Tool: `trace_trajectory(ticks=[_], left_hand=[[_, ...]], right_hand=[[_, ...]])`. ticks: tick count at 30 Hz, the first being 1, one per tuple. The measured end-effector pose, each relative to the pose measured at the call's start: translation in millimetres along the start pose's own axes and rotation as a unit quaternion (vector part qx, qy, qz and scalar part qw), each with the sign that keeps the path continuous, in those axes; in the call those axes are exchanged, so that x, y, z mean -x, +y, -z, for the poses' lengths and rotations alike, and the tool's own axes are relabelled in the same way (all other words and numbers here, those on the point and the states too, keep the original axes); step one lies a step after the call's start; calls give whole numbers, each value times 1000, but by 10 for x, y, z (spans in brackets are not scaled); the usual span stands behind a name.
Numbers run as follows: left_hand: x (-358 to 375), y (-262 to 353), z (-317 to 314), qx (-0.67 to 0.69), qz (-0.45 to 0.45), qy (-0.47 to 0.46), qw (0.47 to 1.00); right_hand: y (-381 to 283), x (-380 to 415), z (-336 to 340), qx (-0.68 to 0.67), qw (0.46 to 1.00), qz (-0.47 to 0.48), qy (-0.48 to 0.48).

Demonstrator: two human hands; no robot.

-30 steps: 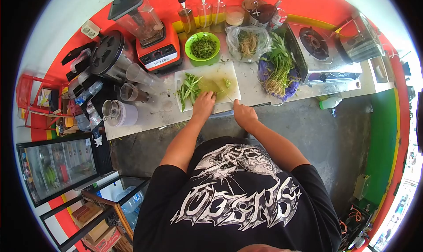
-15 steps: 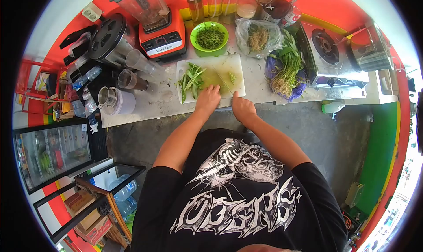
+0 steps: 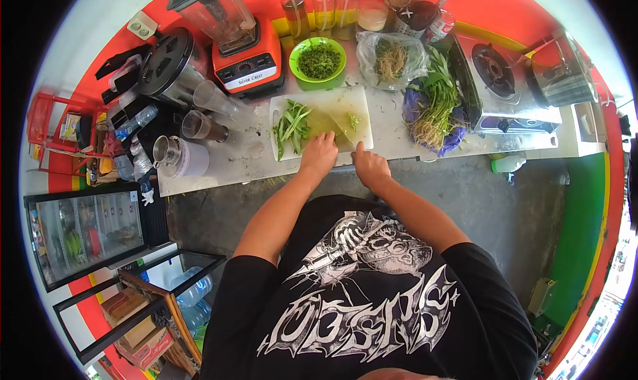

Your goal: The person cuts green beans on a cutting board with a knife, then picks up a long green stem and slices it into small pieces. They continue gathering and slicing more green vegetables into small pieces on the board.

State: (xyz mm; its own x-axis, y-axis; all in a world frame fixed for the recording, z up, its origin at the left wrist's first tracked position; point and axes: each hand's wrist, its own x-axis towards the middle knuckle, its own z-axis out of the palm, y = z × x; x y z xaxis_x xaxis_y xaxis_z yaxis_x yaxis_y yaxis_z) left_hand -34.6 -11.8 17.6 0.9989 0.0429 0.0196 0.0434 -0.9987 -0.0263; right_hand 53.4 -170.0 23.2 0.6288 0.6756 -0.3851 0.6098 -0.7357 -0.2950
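A white cutting board [image 3: 361,99] lies near the counter's front edge. My right hand [image 3: 372,168] is closed around the handle of a knife [image 3: 343,128], its thin blade reaching over the board. Beside the blade, my left hand [image 3: 319,154] rests on the board's front part with fingers curled down and together; whatever is under the fingertips is hidden. Long leafy green stalks [image 3: 291,125] lie loose on the board's left side. To the right of the knife sits a small heap of chopped green pieces [image 3: 354,121].
Behind the board stand a green bowl [image 3: 320,81] of chopped greens and a red blender [image 3: 248,62]. A plastic bag of roots [image 3: 391,59] and a bunch of rooted greens [image 3: 435,111] lie to the right, before a gas stove [image 3: 495,81]. Cups and a jug [image 3: 179,156] stand left.
The whole view has shifted slightly right and down. Both hands stay at the front of the board, the knife still in the right one; the stalks look unchanged.
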Motion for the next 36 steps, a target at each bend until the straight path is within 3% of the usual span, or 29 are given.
trace_trajectory(ticks=[15, 27, 29, 36], left_hand=[[-87, 56, 101, 11, 22, -49, 999], [-60, -97, -33, 17, -1, -6, 1000], [-45, -147, -93, 70, 4, 42, 997], [-47, -185, -107, 102, 20, 29, 994]], right_hand=[[-95, -223, -50, -6, 999, 18, 28], [-206, -225, -21, 4, 999, 13, 44], [-199, -244, -42, 18, 998, 21, 49], [-223, -169, -51, -16, 1000, -3, 18]])
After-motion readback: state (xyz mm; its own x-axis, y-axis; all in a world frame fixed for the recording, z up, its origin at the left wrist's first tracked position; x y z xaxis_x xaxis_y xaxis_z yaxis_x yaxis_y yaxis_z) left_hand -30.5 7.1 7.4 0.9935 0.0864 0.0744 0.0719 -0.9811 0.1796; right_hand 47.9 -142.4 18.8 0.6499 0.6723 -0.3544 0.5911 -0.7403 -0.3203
